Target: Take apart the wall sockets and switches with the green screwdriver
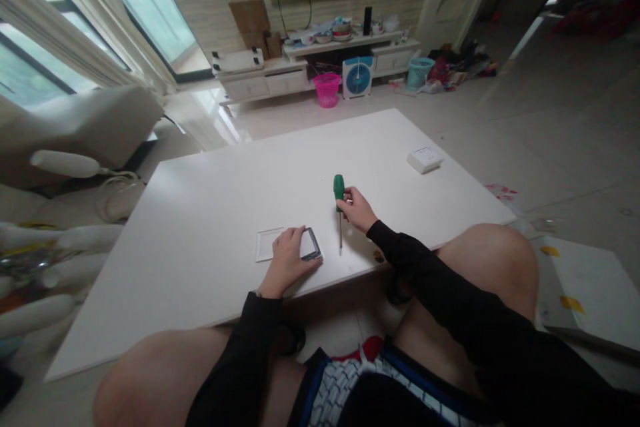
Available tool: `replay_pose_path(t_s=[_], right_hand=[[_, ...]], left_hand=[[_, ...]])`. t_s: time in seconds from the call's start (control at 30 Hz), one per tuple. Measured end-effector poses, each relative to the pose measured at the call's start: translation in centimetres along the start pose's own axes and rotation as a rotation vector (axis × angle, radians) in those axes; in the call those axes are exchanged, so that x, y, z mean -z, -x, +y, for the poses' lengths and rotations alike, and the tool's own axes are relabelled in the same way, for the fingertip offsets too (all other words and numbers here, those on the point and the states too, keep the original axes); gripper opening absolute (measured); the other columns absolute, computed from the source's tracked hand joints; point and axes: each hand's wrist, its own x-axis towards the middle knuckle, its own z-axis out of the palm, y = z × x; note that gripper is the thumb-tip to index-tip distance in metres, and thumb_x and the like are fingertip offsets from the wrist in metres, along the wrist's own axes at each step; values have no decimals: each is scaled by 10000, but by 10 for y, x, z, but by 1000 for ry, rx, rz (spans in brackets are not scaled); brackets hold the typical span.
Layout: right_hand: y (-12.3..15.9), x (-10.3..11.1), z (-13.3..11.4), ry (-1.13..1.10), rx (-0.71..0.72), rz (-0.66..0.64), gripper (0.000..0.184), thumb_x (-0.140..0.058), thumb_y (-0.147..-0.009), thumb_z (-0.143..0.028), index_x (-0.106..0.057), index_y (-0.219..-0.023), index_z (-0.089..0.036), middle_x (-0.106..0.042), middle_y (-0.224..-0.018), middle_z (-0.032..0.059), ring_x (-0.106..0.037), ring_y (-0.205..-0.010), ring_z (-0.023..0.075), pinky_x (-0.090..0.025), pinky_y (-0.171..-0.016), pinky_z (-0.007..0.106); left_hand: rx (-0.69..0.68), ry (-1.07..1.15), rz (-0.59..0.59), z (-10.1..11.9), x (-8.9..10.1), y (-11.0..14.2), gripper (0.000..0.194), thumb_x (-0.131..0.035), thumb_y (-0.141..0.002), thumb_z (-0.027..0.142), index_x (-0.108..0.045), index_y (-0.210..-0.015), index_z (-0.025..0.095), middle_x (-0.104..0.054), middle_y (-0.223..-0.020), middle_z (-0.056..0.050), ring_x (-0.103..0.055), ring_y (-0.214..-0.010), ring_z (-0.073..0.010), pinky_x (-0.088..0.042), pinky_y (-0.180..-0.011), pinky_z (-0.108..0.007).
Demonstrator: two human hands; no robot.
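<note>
In my right hand (pixel 356 208) is a screwdriver (pixel 339 188) with a green handle. Its thin shaft points down and the tip is at or just above the white tabletop; I cannot tell if they touch. My left hand (pixel 289 252) grips a small rectangular panel (pixel 311 245) with a dark edge, thumb on the near side and fingers over the far side, hiding part of it. Left of that, partly under the fingers, lies a thin white rectangular frame (pixel 263 245). Small brownish pieces (pixel 379 256) lie by the table edge, below my right wrist.
The white table (pixel 210 200) spans the space before my knees. A small white box (pixel 425 159) sits at its right side. Beyond stand a pink basket (pixel 327 90), a blue fan (pixel 357 78) and a low cabinet (pixel 265 83). An opened white carton (pixel 590 287) is at the right.
</note>
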Motion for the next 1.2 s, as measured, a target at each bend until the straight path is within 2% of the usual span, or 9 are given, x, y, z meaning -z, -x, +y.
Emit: replay_pose_path(t_s=[0.13, 0.27, 0.33, 0.63, 0.9, 1.1, 1.2], right_hand=[[6, 3, -10, -217, 21, 50, 354, -592, -797, -402, -355, -1032, -285, -624, -899, -54, -669, -568, 131, -542, -500, 270], [13, 5, -16, -494, -34, 99, 438, -694, -723, -344, -349, -987, -287, -641, -781, -77, -681, -537, 141, -567, -490, 269], [16, 4, -17, -551, -74, 90, 458, -720, -695, -309, -357, -973, -283, -653, -739, -82, -677, -517, 142, -563, -473, 261], [20, -1, -16, -563, -133, 53, 462, -708, -664, -291, -360, -968, -284, -655, -665, -93, -685, -487, 172, -562, -431, 274], [26, -3, -21, -560, -137, 38, 452, -747, -699, -392, -391, -952, -275, -670, -681, -85, -664, -462, 148, -524, -412, 248], [30, 0, -27, -522, -2, 25, 484, -870, -674, -430, -488, -902, -242, -672, -657, -50, -651, -492, 144, -507, -439, 244], [33, 4, -32, -546, 52, -26, 453, -826, -731, -516, -581, -960, -212, -671, -699, -37, -643, -499, 133, -494, -432, 240]], left_hand=[[8, -26, -55, 1, 0, -1, 821, -820, -796, 507, -454, -1462, 197, -580, -1321, -150, -557, -1250, -380, -449, -1060, -544], [5, -35, -63, 1, 1, -1, 816, -814, -801, 506, -454, -1465, 196, -571, -1329, -154, -542, -1247, -383, -445, -1052, -538], [4, -32, -64, 1, 1, 0, 814, -813, -802, 498, -450, -1469, 206, -571, -1327, -151, -539, -1244, -383, -441, -1053, -540], [0, -3, -55, 2, 1, 1, 806, -798, -804, 509, -452, -1473, 224, -570, -1315, -133, -537, -1225, -377, -440, -1054, -543], [-31, 12, -74, -2, 1, 0, 817, -795, -816, 519, -440, -1484, 214, -567, -1328, -139, -537, -1230, -369, -443, -1060, -534], [-48, 28, -70, -4, 1, 0, 835, -817, -794, 501, -449, -1482, 202, -569, -1323, -135, -527, -1256, -374, -428, -1097, -542], [-57, 39, -62, -2, 3, 0, 812, -820, -779, 471, -464, -1463, 220, -570, -1321, -127, -542, -1237, -368, -438, -1092, -533]])
